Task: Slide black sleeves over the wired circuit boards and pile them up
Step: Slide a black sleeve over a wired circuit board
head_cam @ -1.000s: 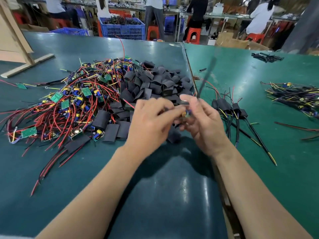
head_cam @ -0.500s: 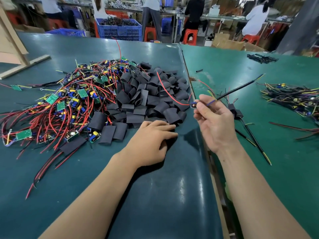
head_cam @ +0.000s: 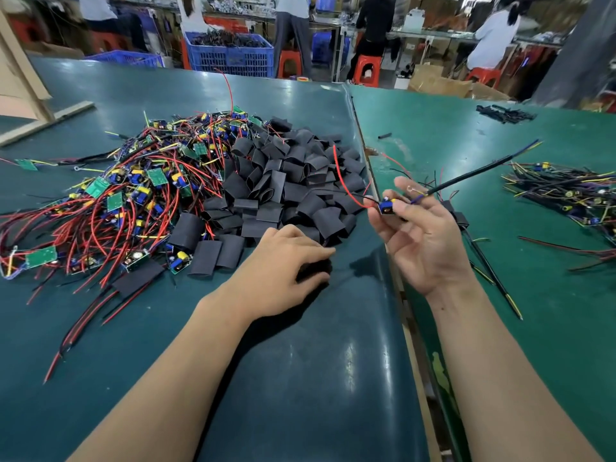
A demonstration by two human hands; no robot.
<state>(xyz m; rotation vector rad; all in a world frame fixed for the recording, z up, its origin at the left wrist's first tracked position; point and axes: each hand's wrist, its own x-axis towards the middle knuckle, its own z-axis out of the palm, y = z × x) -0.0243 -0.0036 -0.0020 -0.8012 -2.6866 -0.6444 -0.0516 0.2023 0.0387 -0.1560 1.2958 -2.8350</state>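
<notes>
No readable brand or label anywhere, the print on the boards is too small to make out.

The wired circuit board (head_cam: 386, 207) in play is a little blue and yellow thing held up off the bench (head_cam: 316, 378) in the right hand (head_cam: 425, 243). Thumb and forefinger pinch it, the other fingers (head_cam: 408, 187) fan out loosely above. A red wire loops off it to the left over the sleeve heap, and a black cable (head_cam: 480, 170) runs up and to the right from the same hand.

The left hand (head_cam: 283, 271) is down on the bench just at the near edge of the pile of black sleeves (head_cam: 286, 188), fingers curled over a black sleeve (head_cam: 315, 270) underneath it. Looks like it's got hold of it, though the palm hides most of it.

Left of the sleeves is the big tangle of unsleeved boards (head_cam: 133, 195), green boards with red and black wires all over the place. Right of the right hand, partly hidden behind it, a few finished sleeved boards (head_cam: 461, 221) lie on the bench with their black cables trailing toward the viewer. Farther right is another bundle of wires (head_cam: 566, 191). Back behind the bench there's a blue crate (head_cam: 230, 55), red stools and people working.
</notes>
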